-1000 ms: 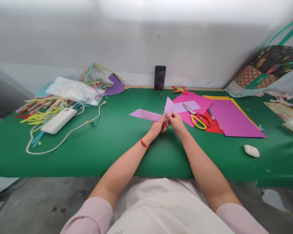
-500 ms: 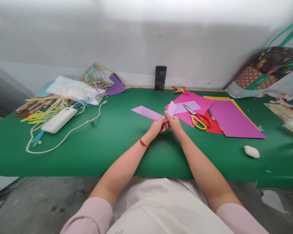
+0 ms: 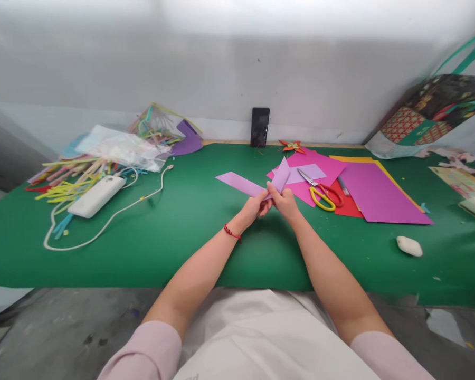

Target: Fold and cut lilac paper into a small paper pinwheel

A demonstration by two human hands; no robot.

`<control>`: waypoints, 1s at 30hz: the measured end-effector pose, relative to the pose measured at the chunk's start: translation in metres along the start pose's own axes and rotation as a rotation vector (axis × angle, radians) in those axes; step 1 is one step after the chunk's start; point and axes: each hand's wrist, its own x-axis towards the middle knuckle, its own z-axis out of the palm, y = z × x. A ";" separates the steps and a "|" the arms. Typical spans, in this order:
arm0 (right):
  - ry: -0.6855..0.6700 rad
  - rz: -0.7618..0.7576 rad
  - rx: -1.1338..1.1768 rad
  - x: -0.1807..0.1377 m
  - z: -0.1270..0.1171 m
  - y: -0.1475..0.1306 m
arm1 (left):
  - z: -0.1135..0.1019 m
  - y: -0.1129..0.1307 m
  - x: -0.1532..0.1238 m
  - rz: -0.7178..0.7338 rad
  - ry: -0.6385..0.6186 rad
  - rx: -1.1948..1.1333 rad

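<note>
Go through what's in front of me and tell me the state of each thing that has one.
Left hand: closed on the strip
Right hand: closed on the strip
Lilac paper strip: folded, two ends sticking out
Scissors: lying down, blades apparently closed
Smartphone: propped upright, screen dark
White cable: loosely curved, visible end unplugged
Clear plastic bag: crumpled
Purple sheet: flat, unfolded

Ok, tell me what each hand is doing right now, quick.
Left hand: closed, holding the lilac paper.
Right hand: closed, also holding lilac paper, thumb on top.
</note>
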 end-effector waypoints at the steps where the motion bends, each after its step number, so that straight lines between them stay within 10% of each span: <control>1: 0.004 -0.008 0.002 0.000 0.000 0.000 | 0.001 0.001 -0.001 0.002 -0.001 0.007; 22: 0.009 0.129 0.203 0.003 0.008 0.012 | 0.009 0.005 0.000 0.005 0.209 0.152; 30: 0.202 0.177 0.254 0.008 0.005 0.013 | 0.007 0.001 0.002 -0.024 0.083 0.142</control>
